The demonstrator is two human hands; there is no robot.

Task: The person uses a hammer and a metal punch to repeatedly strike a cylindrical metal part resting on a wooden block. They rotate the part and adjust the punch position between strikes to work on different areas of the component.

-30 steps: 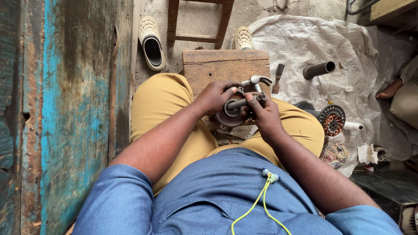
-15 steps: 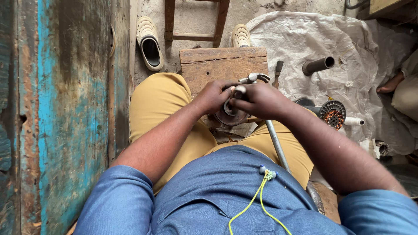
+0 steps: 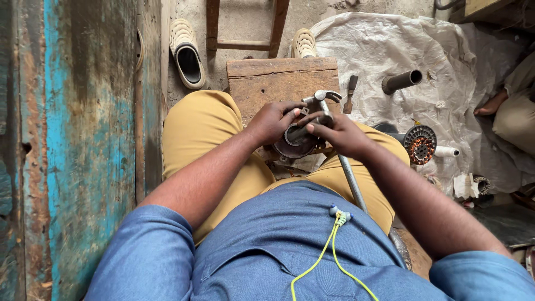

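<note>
**Hammer handle now laid down along the right leg; both hands closed in on the round metal part**

Since the earlier frames I note the right hand point(image 3: 340, 134) has shifted: a second ago it sat beside the part with no long handle showing, and now a grey metal handle point(image 3: 352, 184) runs from the work back toward the near side, along the inside of the right thigh. The claw hammer head point(image 3: 322, 98) stands just beyond the fingers, at the far side of the part. The left hand point(image 3: 274, 120) has stayed on the left rim throughout.

My reading is that the tool has been brought to bear on the part rather than merely held near it; I cannot tell from this view whether it is prying or resting.

Hand pose: the left hand is curled round the left side of the round metal part point(image 3: 294, 144), fingers bent over its top edge, gripping it. The right hand is closed over the hammer near its head, thumb forward, wrist bent down.

The part sits between the knees, at the near edge of the wooden block point(image 3: 267, 78). A copper-wound stator point(image 3: 419, 144) and a dark pipe point(image 3: 401, 81) lie on the white sheet point(image 3: 446, 50) to the right, well apart from the hands.
</note>
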